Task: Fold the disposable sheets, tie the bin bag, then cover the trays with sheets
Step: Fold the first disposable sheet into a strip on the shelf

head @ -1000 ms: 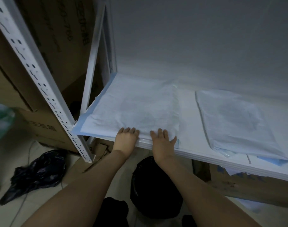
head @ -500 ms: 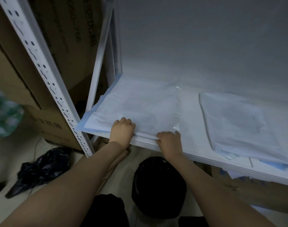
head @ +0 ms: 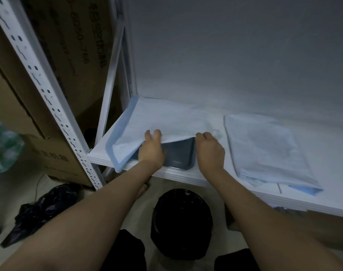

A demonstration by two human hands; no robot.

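A white disposable sheet with a blue border [head: 166, 118] lies on the white shelf [head: 186, 175] at the left. Its front edge is lifted and pushed back, baring a dark tray [head: 178, 155] underneath. My left hand [head: 152, 147] pinches the sheet's front edge at the left of the tray. My right hand [head: 210, 151] grips the same edge at the tray's right corner. A second sheet [head: 264, 149] lies flat on the shelf to the right, its tray hidden beneath it.
A black bin with a bag [head: 181, 222] stands on the floor below the shelf edge. A crumpled black bag [head: 39, 208] lies on the floor at left. White perforated rack posts [head: 41, 89] and cardboard boxes [head: 55, 153] stand left.
Both hands went from resting on the sheet's front edge to gripping it. They pulled it up and back, and the dark tray came into sight.
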